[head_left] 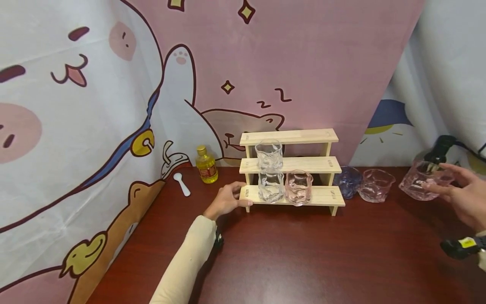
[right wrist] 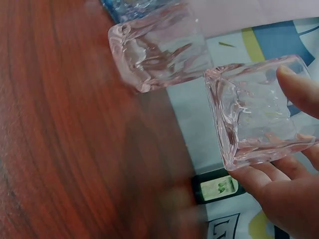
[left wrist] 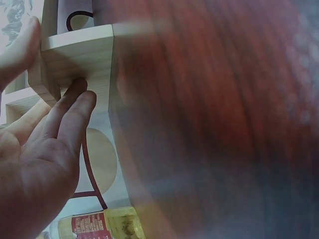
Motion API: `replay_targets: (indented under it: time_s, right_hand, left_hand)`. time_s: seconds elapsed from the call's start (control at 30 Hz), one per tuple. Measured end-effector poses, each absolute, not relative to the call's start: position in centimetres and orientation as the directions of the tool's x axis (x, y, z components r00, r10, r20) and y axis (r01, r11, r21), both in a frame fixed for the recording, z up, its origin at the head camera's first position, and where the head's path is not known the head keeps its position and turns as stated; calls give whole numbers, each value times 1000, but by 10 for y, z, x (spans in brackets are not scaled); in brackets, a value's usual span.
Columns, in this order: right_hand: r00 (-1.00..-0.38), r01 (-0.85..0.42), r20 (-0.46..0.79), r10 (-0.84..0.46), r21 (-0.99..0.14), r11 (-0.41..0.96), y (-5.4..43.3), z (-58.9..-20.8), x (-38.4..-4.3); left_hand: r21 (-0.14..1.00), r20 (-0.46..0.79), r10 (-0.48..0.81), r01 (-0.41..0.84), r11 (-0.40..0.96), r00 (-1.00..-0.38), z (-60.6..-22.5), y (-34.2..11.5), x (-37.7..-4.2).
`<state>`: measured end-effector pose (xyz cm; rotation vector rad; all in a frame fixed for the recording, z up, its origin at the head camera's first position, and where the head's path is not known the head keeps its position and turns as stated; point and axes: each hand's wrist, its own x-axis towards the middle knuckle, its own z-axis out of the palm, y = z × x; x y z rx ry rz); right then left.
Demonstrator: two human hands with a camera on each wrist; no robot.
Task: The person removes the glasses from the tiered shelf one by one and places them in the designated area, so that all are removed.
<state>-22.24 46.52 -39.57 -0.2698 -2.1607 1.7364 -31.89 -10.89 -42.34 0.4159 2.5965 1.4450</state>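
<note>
In the head view, left to right, we see a white spoon (head_left: 182, 184), an upright oil bottle (head_left: 207, 166), then the left hand (head_left: 226, 199) gripping the lower left end of the wooden rack (head_left: 326, 195) at centre. Its 3 steps run sideways, bearing 2 clear glasses (head_left: 271, 188) and 1 pink tumbler (head_left: 298, 188). Right of it stand a blue glass (head_left: 348, 182) and a pale pink glass (head_left: 376, 186). At far right, the right hand (head_left: 464, 193) clasps a pink cup (head_left: 421, 181), mouth up, nearly upright, partly hiding a dark bottle (head_left: 442, 147).
</note>
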Motion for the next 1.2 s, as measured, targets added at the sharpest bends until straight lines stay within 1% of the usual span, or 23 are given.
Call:
replay_targets:
  time_s: [0.07, 0.13, 0.2, 0.23, 0.33, 0.47, 0.67, 0.73, 0.9, 0.93, 0.97, 1.07, 1.13, 1.17, 1.2]
  right_hand:
    - [-922, -61, 150, 356, -966, 249, 468, -401, -224]
    - [-921, -29, 148, 359, -949, 315, 471, -405, -225]
    - [-929, -35, 142, 343, -953, 300, 473, -410, -226]
    - [-931, -39, 139, 336, -957, 286, 473, -411, -226]
    - [-946, -66, 114, 304, -984, 164, 475, -415, -226]
    - [-960, -55, 67, 272, -997, 53, 475, -419, -226]
    - [-961, -38, 51, 270, -998, 54, 473, -422, -227]
    - [-963, -29, 50, 265, -996, 85, 472, -423, -228]
    - [-969, 40, 21, 246, -970, 239, 474, -425, -233]
    - [-971, 47, 11, 240, -971, 235, 475, -427, -234]
    - [-971, 57, 8, 238, -962, 268, 476, -428, -235]
    - [-972, 67, -4, 237, -964, 256, 479, -434, -236]
    - [-972, 55, -9, 233, -979, 194, 481, -439, -238]
    - [-972, 53, -5, 234, -978, 200, 482, -440, -238]
    - [-972, 49, -11, 233, -986, 159, 483, -442, -238]
  left_hand:
    - [850, 11, 307, 171, 499, -952, -423, -109, -319]
    - [851, 10, 306, 169, 497, -952, -423, -109, -318]
    - [850, 8, 305, 167, 499, -952, -423, -109, -317]
    - [849, 9, 305, 168, 500, -952, -422, -109, -317]
    - [846, 4, 303, 165, 508, -953, -421, -109, -316]
    - [842, 2, 300, 164, 514, -954, -422, -109, -316]
    - [851, 12, 305, 170, 496, -952, -423, -109, -317]
    - [854, 13, 307, 170, 492, -952, -423, -109, -317]
    - [851, 16, 299, 170, 497, -954, -422, -110, -318]
    - [850, 19, 298, 172, 498, -954, -422, -110, -318]
    - [851, 21, 298, 173, 496, -954, -422, -110, -318]
    - [852, 22, 306, 178, 493, -952, -422, -110, -318]
    - [848, 23, 312, 184, 498, -950, -423, -110, -318]
    - [846, 23, 314, 186, 499, -949, -423, -110, -318]
    - [844, 23, 315, 188, 503, -949, -424, -111, -318]
